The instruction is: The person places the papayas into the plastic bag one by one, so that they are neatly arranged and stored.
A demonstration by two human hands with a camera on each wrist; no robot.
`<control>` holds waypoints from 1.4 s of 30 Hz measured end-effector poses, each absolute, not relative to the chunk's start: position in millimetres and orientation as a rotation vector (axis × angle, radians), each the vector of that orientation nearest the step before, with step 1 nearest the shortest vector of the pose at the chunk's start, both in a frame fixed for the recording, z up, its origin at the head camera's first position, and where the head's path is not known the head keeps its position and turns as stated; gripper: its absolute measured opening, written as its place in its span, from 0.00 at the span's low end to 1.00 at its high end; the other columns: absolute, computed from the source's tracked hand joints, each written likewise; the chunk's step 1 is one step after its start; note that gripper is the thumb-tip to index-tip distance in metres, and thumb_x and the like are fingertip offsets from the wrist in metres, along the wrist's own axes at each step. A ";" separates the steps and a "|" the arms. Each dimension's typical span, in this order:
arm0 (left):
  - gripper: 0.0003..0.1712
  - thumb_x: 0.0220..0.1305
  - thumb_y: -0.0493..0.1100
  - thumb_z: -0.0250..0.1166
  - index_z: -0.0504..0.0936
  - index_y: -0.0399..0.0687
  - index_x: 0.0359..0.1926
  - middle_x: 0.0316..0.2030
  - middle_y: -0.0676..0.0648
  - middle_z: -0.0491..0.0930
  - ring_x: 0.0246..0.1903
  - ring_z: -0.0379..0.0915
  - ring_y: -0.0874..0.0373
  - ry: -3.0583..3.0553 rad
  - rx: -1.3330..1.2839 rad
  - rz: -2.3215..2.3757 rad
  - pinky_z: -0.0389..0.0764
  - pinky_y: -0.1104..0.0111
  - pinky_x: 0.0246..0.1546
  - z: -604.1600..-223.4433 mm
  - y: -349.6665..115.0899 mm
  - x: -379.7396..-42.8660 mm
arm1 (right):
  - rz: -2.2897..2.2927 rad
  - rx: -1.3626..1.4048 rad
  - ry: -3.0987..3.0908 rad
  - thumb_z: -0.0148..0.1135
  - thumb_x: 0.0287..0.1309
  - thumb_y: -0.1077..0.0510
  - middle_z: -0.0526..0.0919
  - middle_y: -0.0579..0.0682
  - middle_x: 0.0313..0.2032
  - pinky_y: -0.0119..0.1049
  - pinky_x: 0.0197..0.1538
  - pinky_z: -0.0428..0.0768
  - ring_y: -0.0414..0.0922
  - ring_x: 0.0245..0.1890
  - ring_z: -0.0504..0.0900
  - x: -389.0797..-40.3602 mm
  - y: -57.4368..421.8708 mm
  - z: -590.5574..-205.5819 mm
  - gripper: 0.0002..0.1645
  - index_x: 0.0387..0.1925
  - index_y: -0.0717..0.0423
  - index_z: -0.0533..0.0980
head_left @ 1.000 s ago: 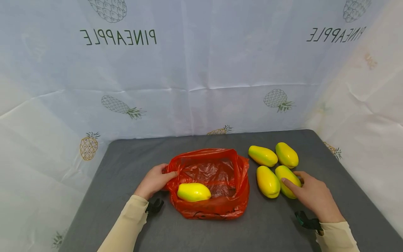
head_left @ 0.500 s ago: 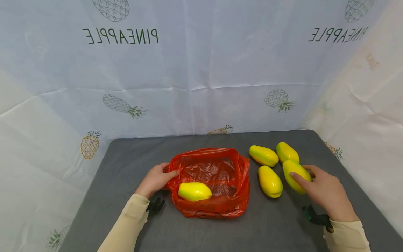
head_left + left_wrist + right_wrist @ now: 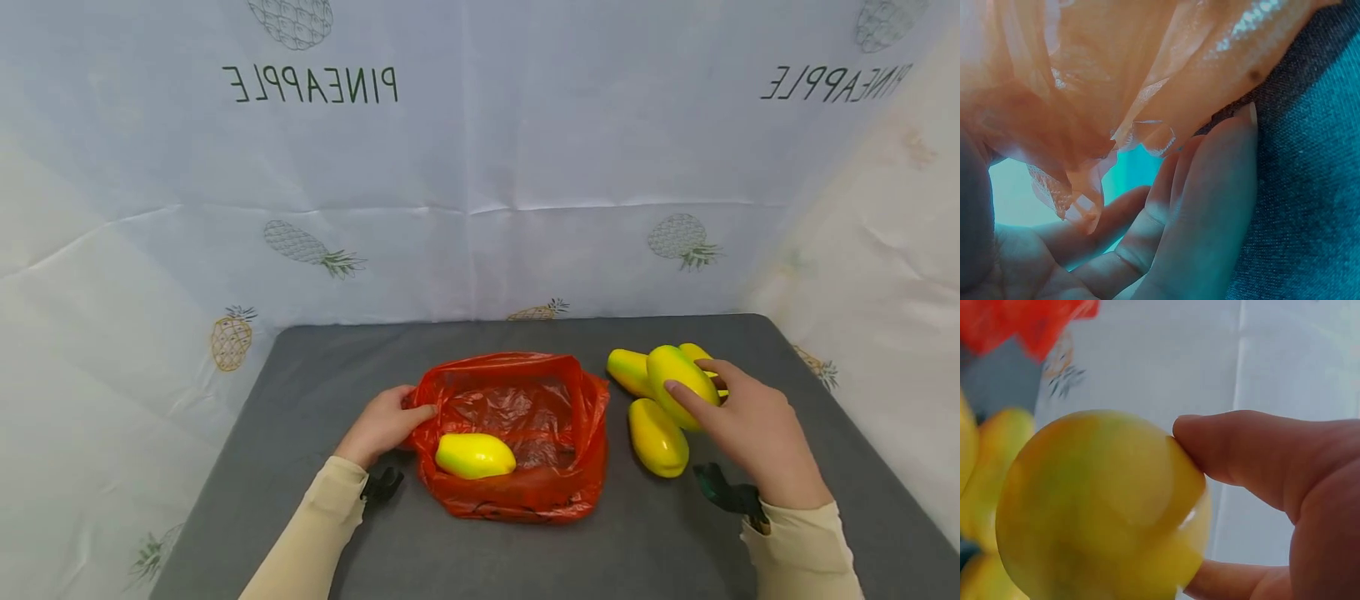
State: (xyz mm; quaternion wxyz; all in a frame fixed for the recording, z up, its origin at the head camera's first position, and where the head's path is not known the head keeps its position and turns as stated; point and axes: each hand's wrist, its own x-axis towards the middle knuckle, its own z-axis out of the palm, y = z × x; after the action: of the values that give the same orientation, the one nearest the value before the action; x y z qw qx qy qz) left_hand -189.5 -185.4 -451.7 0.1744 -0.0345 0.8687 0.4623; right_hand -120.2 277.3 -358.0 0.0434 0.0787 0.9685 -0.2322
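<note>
My right hand (image 3: 761,425) holds a yellow-green papaya (image 3: 681,387) between thumb and fingers, raised above the other papayas. In the right wrist view the held papaya (image 3: 1104,506) shows its rounded end, with the thumb and a finger against its side. An open red plastic bag (image 3: 517,500) sits mid-table, and one papaya (image 3: 475,456) lies inside it near the front. My left hand (image 3: 382,427) grips the bag's left rim. In the left wrist view, the crumpled bag (image 3: 1085,94) hangs between thumb and fingers of the left hand (image 3: 1197,206).
A papaya (image 3: 657,437) lies on the dark grey table (image 3: 555,558) right of the bag. Behind the held one are another papaya (image 3: 628,371) and a partly hidden papaya (image 3: 693,351). A pineapple-print curtain (image 3: 480,150) stands behind the table and at both sides.
My right hand has lifted one papaya from the group, moving it first slightly right, then up and left over the others. The left hand keeps its grip on the bag. The head view shifted slightly.
</note>
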 end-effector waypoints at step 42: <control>0.30 0.70 0.56 0.70 0.82 0.44 0.66 0.45 0.47 0.88 0.33 0.83 0.55 2.508 -0.049 1.312 0.90 0.61 0.43 -450.5 -180.2 -187.4 | -0.933 -0.232 2.923 0.74 0.62 0.36 0.90 0.49 0.53 0.45 0.44 0.87 0.45 0.39 0.84 -171.0 61.1 -387.7 0.39 0.69 0.48 0.79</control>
State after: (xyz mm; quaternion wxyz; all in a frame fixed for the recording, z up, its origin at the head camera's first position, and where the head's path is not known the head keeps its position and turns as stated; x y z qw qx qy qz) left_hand -187.4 -180.2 -450.5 0.1548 -0.0172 0.8752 0.4580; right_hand -171.0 61.1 -387.7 0.0322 -0.0752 0.9494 -0.3032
